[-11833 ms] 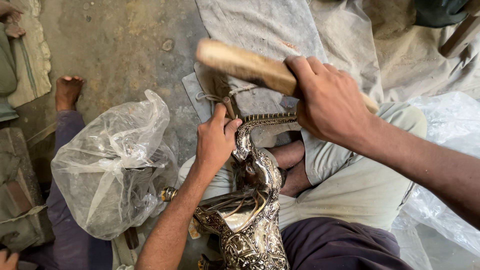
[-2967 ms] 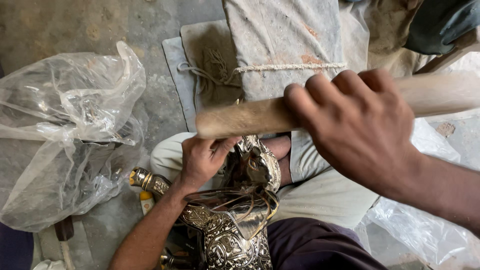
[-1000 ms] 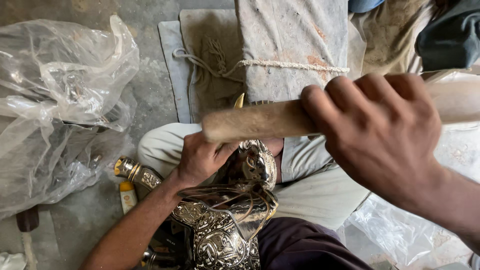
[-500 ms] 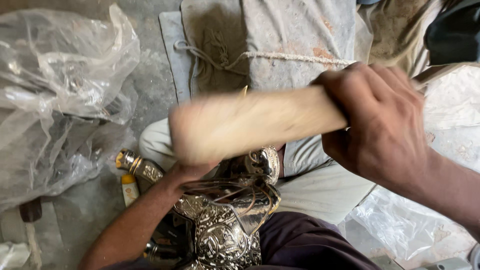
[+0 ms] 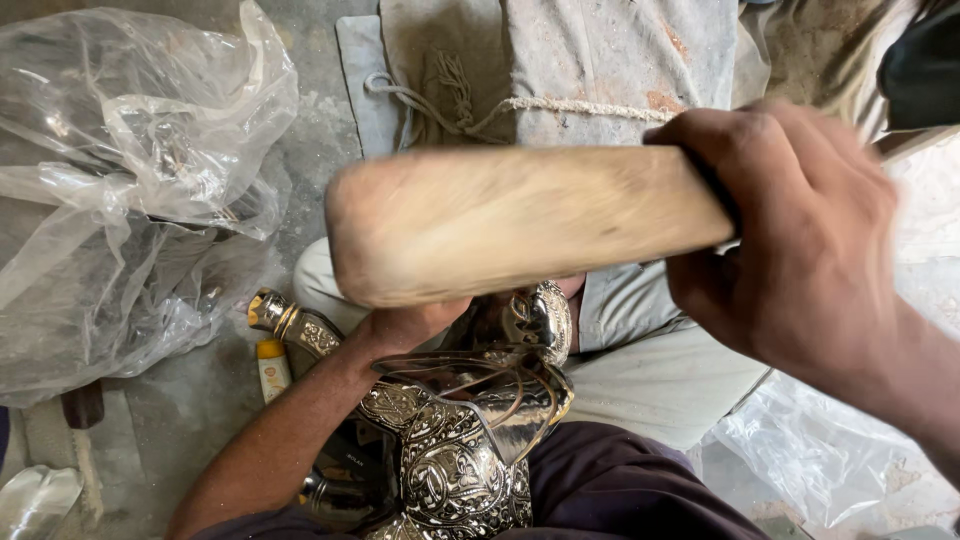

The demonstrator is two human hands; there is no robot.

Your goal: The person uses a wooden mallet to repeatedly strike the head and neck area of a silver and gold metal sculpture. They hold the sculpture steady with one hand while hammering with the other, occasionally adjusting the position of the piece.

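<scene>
Since half a second ago the wooden mallet (image 5: 520,225) has come lower and closer to my eyes; its pale, blurred block now fills the middle of the view and hides most of my left hand (image 5: 405,325). A second ago that hand's knuckles showed plainly below the wood. My right hand (image 5: 790,235) is wrapped tight around the mallet's right end, fingers curled fully over it, thumb side toward me. My left hand rests on the ornate silver figure (image 5: 465,430); I cannot tell how far its fingers close, since the mallet covers them. The figure lies in my lap between my legs, its embossed body toward me and its rounded head (image 5: 540,320) just under the mallet. A crumpled clear plastic bag (image 5: 130,180) sits on the floor to my left, well apart from the figure.
</scene>
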